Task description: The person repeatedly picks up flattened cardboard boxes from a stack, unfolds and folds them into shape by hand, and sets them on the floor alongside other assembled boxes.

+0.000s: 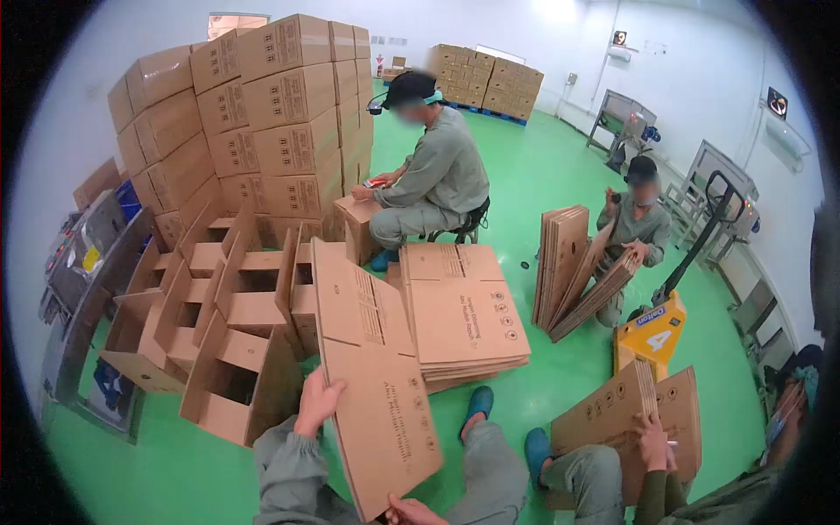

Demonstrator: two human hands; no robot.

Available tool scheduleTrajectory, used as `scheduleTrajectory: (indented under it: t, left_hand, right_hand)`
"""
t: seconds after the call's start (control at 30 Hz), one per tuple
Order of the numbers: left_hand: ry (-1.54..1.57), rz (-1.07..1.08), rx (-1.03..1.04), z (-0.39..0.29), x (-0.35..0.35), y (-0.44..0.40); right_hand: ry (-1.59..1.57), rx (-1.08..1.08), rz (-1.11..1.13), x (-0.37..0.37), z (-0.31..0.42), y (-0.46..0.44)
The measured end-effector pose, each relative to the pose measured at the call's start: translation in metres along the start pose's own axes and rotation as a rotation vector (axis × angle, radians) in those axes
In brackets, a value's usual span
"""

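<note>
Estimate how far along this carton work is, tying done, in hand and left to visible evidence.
Probably partway. Looks done: the stacked boxes behind, closed; the open boxes are formed but unclosed. In hand: a flat-looking carton, gripped by the left hand and right hand. Left: the pile of flat cartons ahead, plus the flat bundle at lower right.

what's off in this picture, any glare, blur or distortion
Head view: fisheye bend, black corners; white glare high on the wall; pale sheen on the green floor; blur over the face of the seated co-worker; print on the held carton looks soft
</note>
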State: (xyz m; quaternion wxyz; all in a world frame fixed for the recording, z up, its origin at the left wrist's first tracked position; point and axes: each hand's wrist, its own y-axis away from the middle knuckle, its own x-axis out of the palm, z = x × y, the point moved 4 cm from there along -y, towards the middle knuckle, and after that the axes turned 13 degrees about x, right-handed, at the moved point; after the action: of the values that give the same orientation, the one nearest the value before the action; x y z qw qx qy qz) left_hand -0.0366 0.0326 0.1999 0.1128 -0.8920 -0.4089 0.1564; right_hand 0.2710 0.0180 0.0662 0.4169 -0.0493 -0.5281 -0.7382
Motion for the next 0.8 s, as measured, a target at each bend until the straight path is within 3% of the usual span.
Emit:
scheduleTrajectory:
  t: [0.03, 0.1, 0.17, 0.23, 0.33, 0.4, 0.47, 0.53, 0.6, 0.67, 0.77, 0.8]
  left_hand:
    - [-0.013, 0.004, -0.001, -0.015, -0.003, 0.011]
    - [-0.356, 0.017, 0.001, -0.03, -0.006, 0.035]
    - [-0.53, 0.072, -0.017, -0.028, 0.006, 0.045]
    - [-0.566, 0.102, -0.07, -0.015, 0.021, 0.042]
    - [-0.619, 0.212, -0.144, 0.057, 0.054, 0.023]
    - [-0.647, 0.274, -0.207, 0.101, 0.078, 0.028]
    - [-0.697, 0.468, -0.34, 0.127, 0.096, 0.032]
    - [-0.62, 0.438, -0.35, 0.118, 0.106, 0.029]
    - [-0.555, 0.411, -0.376, 0.129, 0.114, 0.031]
    - [-0.059, 0.074, -0.225, 0.169, 0.124, 0.039]
    - [0.071, 0.166, -0.415, 0.208, 0.118, 0.044]
    - [-0.081, 0.223, -0.343, 0.236, 0.11, 0.043]
  right_hand:
    - [0.349, 0.06, -0.007, 0.003, -0.008, 0.001]
    - [0.327, 0.015, -0.029, 0.008, -0.003, -0.005]
    - [0.798, 0.007, -0.14, -0.005, 0.016, -0.033]
    - [0.795, -0.394, -0.081, 0.013, 0.041, -0.045]
    - [0.806, -0.545, -0.2, 0.035, 0.066, -0.067]
    - [0.816, -0.531, -0.279, 0.028, 0.073, -0.088]
    - [0.818, -0.523, -0.36, 0.012, 0.077, -0.109]
    - [0.718, -0.269, -0.289, -0.014, 0.064, -0.126]
    - [0.688, -0.303, -0.267, -0.025, 0.072, -0.122]
    - [0.649, -0.318, -0.236, -0.034, 0.067, -0.111]
    - [0.598, -0.256, -0.249, -0.083, 0.073, -0.115]
    - [0.816, -0.273, -0.442, -0.123, 0.069, -0.123]
